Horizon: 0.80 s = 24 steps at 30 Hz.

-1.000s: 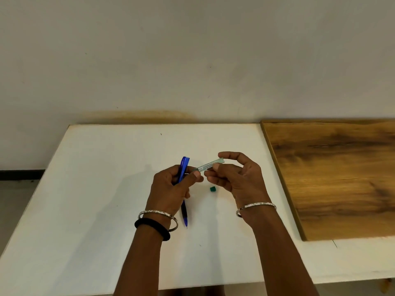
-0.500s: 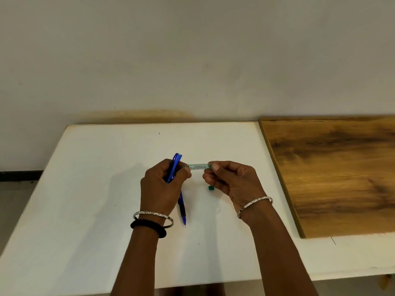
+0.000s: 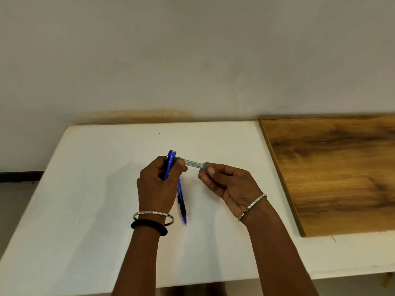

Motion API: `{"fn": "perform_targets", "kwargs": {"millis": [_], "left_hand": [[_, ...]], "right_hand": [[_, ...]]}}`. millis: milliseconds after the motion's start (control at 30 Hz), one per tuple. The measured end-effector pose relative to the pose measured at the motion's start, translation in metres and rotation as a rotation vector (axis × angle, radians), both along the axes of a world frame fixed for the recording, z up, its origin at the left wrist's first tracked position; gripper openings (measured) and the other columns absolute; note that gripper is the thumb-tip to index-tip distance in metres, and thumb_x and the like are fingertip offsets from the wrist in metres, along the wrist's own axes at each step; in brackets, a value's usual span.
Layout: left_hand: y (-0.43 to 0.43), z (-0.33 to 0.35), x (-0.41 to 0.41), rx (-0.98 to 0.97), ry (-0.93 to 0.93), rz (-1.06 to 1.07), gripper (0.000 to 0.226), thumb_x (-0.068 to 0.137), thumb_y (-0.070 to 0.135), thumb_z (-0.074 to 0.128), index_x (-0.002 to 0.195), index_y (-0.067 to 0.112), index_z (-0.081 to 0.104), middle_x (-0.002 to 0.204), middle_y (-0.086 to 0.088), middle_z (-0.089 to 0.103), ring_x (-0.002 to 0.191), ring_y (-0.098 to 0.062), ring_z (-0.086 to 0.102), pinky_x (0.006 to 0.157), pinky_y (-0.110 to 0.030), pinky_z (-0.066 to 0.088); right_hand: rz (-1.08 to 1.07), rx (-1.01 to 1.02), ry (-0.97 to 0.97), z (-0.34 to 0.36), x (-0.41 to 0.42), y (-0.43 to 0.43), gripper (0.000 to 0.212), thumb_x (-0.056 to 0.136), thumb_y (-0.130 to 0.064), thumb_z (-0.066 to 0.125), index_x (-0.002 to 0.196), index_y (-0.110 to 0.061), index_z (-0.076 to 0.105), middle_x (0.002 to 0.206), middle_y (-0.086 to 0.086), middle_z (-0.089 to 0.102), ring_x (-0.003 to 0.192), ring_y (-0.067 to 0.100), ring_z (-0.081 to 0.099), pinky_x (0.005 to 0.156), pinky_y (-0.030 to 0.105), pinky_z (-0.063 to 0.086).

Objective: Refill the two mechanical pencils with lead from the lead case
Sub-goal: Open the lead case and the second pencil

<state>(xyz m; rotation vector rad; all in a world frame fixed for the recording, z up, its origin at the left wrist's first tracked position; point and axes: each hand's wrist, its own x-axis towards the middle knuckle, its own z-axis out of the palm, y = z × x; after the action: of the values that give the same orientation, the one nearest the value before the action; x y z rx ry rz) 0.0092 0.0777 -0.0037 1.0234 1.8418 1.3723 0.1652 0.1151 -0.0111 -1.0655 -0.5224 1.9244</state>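
Observation:
My left hand (image 3: 158,189) grips a blue mechanical pencil (image 3: 170,163), whose top end sticks up past the fingers. Below the hand a blue barrel with a black grip (image 3: 181,205) points down to the table; I cannot tell whether it is the same pencil or a second one. My right hand (image 3: 230,184) pinches the right end of the clear greenish lead case (image 3: 193,164). The case lies almost level, its left end at my left thumb beside the pencil's top. Both hands are over the middle of the white table (image 3: 96,189).
A brown wooden board (image 3: 331,167) lies on the table's right side, close to my right hand. A pale wall stands right behind the table. The table's left edge drops to the floor.
The lead case swung from a raised tilt to nearly level, and its left end now reaches the pencil's top. The small green cap seen on the table earlier is out of sight behind my right hand.

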Motion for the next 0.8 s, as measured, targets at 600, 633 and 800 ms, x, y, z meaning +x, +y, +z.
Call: {"fn": "perform_targets", "kwargs": {"millis": [600,633,800], "left_hand": [[-0.0001,-0.0076,-0.0044,-0.268,-0.402,-0.098,0.013,0.085,0.028,0.067,0.086,0.017,0.074,0.076,0.0,0.078,0.041,-0.008,0.044,0.036,-0.015,0.032],[-0.0001,-0.0073,-0.004,-0.27,-0.432,-0.1,0.013,0.085,0.028,0.067,0.086,0.016,0.074,0.076,-0.001,0.078,0.04,-0.008,0.043,0.035,-0.015,0.031],[-0.0008,-0.0079,-0.004,-0.262,-0.509,-0.097,0.014,0.085,0.027,0.067,0.086,0.015,0.075,0.079,-0.004,0.078,0.04,-0.008,0.042,0.036,-0.015,0.03]], "right_hand": [[-0.167,0.273,-0.288,0.0071,0.0018,0.0063,0.01,0.085,-0.005,0.067,0.092,0.003,0.07,0.074,0.015,0.073,0.064,0.023,0.072,0.06,0.025,0.06],[-0.181,0.273,-0.286,0.007,0.002,0.0064,0.01,0.086,-0.005,0.066,0.091,0.002,0.07,0.075,0.015,0.073,0.065,0.023,0.072,0.06,0.026,0.059],[-0.203,0.287,-0.286,0.0067,0.0016,0.0069,0.011,0.088,-0.009,0.065,0.092,0.0,0.07,0.077,0.013,0.075,0.067,0.024,0.072,0.06,0.026,0.059]]}}
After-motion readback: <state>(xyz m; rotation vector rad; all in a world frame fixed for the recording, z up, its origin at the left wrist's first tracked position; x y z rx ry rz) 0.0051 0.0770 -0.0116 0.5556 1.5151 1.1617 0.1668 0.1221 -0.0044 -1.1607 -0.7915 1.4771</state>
